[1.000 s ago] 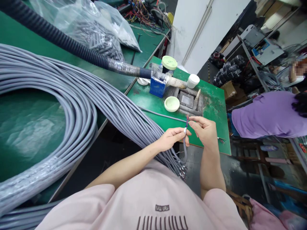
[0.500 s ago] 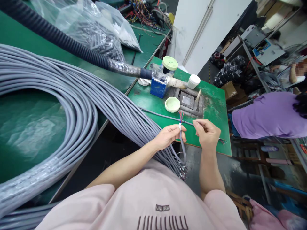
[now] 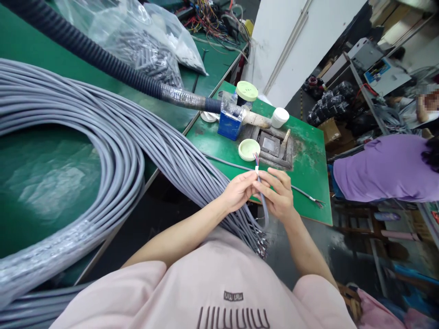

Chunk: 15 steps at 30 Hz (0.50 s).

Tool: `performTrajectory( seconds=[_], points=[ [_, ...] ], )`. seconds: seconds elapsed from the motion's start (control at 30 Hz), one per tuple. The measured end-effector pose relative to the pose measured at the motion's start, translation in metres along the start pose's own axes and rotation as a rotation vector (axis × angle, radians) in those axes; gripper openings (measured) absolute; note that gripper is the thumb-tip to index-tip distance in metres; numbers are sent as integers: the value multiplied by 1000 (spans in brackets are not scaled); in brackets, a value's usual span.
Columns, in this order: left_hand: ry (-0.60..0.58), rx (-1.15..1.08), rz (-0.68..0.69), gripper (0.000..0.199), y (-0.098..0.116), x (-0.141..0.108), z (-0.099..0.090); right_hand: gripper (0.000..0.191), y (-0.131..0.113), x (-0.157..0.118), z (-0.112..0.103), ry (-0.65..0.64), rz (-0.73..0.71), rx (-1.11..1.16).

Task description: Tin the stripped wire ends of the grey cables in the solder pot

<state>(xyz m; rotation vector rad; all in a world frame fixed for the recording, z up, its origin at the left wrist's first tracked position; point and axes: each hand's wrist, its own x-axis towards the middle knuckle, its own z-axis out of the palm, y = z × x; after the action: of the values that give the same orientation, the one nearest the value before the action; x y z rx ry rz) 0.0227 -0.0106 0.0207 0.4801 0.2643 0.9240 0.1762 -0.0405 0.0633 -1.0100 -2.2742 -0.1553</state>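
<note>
Upright between my hands is the end of a grey cable [image 3: 263, 205], with a white band [image 3: 257, 169] and thin coloured wires [image 3: 256, 159] fanning out at the tip. My left hand [image 3: 240, 189] pinches it just below the band. Closed against the same spot from the other side is my right hand [image 3: 279, 194], its fingertips on the cable and its thumb hidden. Behind both hands another grey cable [image 3: 301, 190] lies across the green bench, its stripped end at the right.
A metal pot with a square opening [image 3: 270, 144] sits behind a pale green dish [image 3: 249, 150]. Nearby are a blue box [image 3: 229, 125], a white cup [image 3: 280, 117] and a black hose [image 3: 113, 66]. Coiled grey cables [image 3: 164, 137] fill the left. A person in purple [image 3: 384, 167] is at right.
My right hand has moved left from the cable lying on the bench to the upright cable end in my left hand. The lying cable's right end now shows more fully.
</note>
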Motion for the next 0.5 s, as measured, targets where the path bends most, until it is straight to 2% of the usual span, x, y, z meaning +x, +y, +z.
performTrajectory(
  seconds=[0.13,0.23,0.37,0.5],
  points=[
    [67,364,165,35,12,-7,0,32,20,13,1,142,160,61],
    [168,707,341,26,24,-11,-10,26,36,29,1,247,322,75],
    [212,1147,540,18,33,-6,-30,23,54,51,8,244,415,130],
    [129,1468,584,21,31,1,-44,22,67,70,21,179,416,129]
  ],
)
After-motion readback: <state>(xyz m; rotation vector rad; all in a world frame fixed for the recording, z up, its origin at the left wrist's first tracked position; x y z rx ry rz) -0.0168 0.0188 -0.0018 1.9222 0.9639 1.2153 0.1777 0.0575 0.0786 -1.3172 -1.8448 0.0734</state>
